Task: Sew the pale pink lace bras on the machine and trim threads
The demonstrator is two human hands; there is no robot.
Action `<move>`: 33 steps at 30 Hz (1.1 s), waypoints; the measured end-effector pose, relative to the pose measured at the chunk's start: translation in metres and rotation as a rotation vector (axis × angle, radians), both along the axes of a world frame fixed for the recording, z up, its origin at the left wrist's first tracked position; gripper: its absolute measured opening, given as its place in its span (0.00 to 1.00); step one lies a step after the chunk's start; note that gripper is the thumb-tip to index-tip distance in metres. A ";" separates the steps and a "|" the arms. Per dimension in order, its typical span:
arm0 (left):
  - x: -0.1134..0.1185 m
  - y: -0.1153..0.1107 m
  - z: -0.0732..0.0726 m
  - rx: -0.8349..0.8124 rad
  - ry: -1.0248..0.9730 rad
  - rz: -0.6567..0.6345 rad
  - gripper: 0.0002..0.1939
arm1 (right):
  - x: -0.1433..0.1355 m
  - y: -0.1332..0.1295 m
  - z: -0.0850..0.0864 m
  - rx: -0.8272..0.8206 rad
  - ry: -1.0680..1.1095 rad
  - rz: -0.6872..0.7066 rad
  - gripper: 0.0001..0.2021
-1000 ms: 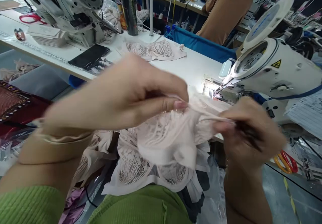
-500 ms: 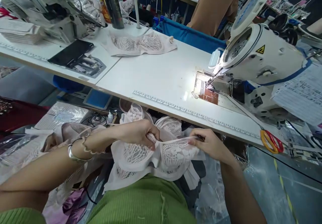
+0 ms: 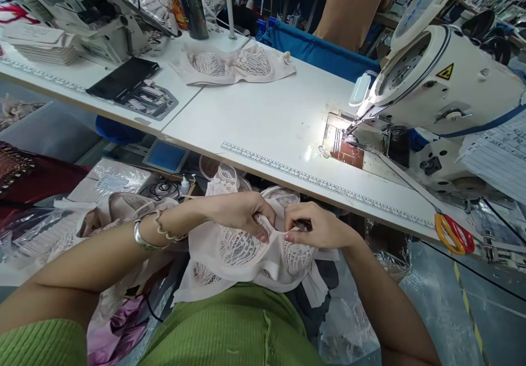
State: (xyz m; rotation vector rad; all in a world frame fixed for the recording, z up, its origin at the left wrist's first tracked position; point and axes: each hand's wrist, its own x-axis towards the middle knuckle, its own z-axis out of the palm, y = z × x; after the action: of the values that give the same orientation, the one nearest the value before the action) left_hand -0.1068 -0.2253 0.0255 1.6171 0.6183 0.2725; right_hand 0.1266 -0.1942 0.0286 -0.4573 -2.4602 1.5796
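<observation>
As I look on from afar, I have the left hand (image 3: 249, 212) pinching the upper edge of a pale lace bra (image 3: 238, 250) and the right hand (image 3: 318, 223) pinching it just beside. The bra spreads below both, before the green top (image 3: 230, 327). Beyond the hands, another bra (image 3: 255, 63) lies on the white table (image 3: 267, 114).
</observation>
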 end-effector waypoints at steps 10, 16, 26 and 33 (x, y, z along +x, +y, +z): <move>-0.007 0.003 0.002 0.027 0.092 -0.027 0.19 | 0.016 0.005 -0.013 -0.362 0.042 -0.109 0.28; -0.008 0.002 0.009 0.063 0.249 -0.025 0.20 | 0.017 -0.003 -0.015 -0.492 0.055 -0.298 0.23; -0.012 0.003 0.010 0.076 0.191 -0.004 0.23 | 0.019 -0.011 -0.021 -0.628 0.155 -0.379 0.25; -0.011 0.003 0.013 0.039 0.064 -0.071 0.16 | 0.023 -0.011 -0.018 -0.622 0.116 -0.357 0.24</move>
State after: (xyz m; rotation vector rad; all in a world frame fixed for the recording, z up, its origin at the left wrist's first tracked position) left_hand -0.1182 -0.2227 0.0385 1.6870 0.6059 0.1822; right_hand 0.1501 -0.2049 0.0103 -0.8094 -1.6411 2.0974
